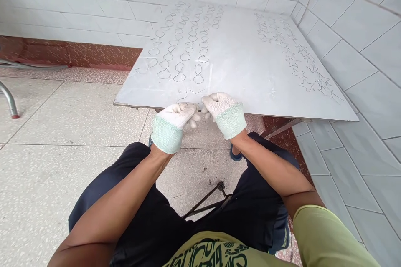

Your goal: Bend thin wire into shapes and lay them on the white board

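Note:
My left hand point(178, 117) and my right hand point(221, 108), both in white gloves with pale green cuffs, meet at the table's near edge. Their fingers are pinched together, almost touching each other. A thin bent wire point(194, 92) shows just beyond the fingertips, with a zigzag bend in it. Its ends run in toward both hands, though the part inside the fingers is hidden. Past it on the tabletop lie rows of wire figure-eight shapes point(179, 72), the closest a short way from my hands.
The pale tabletop point(238, 79) stands against tiled walls. Wire star shapes point(306, 81) lie along its right side. A curved metal leg point(9, 99) stands on the speckled floor at left. Between my legs is a dark metal frame point(206, 206).

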Demonstrator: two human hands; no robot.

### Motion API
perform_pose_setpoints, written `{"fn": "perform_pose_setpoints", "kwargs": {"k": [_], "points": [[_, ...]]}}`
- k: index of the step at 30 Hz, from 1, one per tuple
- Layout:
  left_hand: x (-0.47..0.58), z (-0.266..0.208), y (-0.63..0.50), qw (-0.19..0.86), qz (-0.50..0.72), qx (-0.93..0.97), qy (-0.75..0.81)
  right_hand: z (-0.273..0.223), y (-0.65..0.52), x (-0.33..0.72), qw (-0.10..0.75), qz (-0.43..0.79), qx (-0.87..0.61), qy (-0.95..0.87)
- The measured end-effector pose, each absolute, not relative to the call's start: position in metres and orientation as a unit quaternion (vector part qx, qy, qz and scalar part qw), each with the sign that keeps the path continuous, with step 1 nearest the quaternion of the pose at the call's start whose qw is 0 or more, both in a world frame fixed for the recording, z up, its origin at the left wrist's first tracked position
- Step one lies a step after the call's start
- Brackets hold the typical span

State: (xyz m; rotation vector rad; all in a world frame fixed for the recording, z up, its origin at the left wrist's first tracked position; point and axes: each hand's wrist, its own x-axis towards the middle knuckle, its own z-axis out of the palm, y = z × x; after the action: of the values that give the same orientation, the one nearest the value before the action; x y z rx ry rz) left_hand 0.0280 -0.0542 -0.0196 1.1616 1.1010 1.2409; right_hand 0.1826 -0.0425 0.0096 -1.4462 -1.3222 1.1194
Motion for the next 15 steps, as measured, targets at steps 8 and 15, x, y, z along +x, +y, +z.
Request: {"fn": "perform_pose_setpoints", "kwargs": {"k": [8,15], "points": [[0.027,-0.024,-0.055,0.538,0.507,0.479,0.474,-0.002,-0.04,0.184,0.388,0.265,-0.614,-0.635],[0.024,-0.031,-0.057,0.534,0.488,0.491,0.486,0.002,-0.039,0.194,0.325,0.205,-0.6,-0.702]]}}
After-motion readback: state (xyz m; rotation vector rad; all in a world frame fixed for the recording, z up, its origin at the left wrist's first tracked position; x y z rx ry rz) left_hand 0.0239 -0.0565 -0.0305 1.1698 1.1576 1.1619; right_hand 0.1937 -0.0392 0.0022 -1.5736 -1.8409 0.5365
